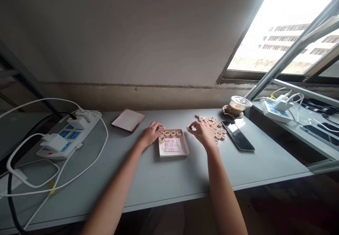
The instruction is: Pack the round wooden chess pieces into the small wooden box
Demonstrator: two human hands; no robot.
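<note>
A shallow white box (pixel 174 154) lies on the desk in front of me. Along its far side and in its far left corner are several round wooden Chinese chess pieces (pixel 173 133), with a pink-printed sheet (pixel 172 144) on the floor of the box. My left hand (pixel 151 133) is closed at the box's far left corner, fingertips over the rim beside a piece. Just right of the box, my right hand (pixel 203 130) pinches a small Chinese chess piece (pixel 189 127), mostly hidden by the fingers. Behind that hand lies a loose pile of pieces (pixel 218 132).
The box lid (pixel 128 121) lies open side up at the back left. A phone (pixel 238 136) and a lidded drink cup (pixel 237 106) stand right of the pile. On the left is a power strip (pixel 70 136) with looping white cables (pixel 106 139). The desk's front edge (pixel 169 203) is near me.
</note>
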